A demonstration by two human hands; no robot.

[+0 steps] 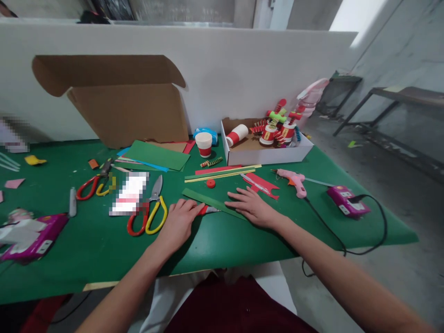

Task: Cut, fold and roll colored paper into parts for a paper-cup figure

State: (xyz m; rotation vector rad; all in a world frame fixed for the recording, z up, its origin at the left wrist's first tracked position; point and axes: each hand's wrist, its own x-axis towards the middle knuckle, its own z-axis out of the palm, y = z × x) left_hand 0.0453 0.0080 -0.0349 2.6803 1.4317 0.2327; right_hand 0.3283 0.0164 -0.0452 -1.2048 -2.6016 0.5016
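Note:
A narrow green paper strip [215,202] lies slantwise on the table in front of me. My left hand [180,217] rests palm down at its near left side, fingers stretched forward and its thumb hidden. By those fingertips sits a red tool with a pale pointed tip [205,210]; its other end is covered, and I cannot tell its exact kind. Flat over the strip's right part, my right hand [255,206] has its fingers spread. Just beyond are a red ring-like disc [210,183], long thin paper strips [222,174] and a cut red paper piece [260,184].
Scissors [152,208] lie left of my left hand, with another pair [99,180] farther left. Green paper sheets [156,155], a paper cup [204,144] and a white box of crafted figures [270,156] stand behind. A pink glue gun [293,180] with its cord is at right.

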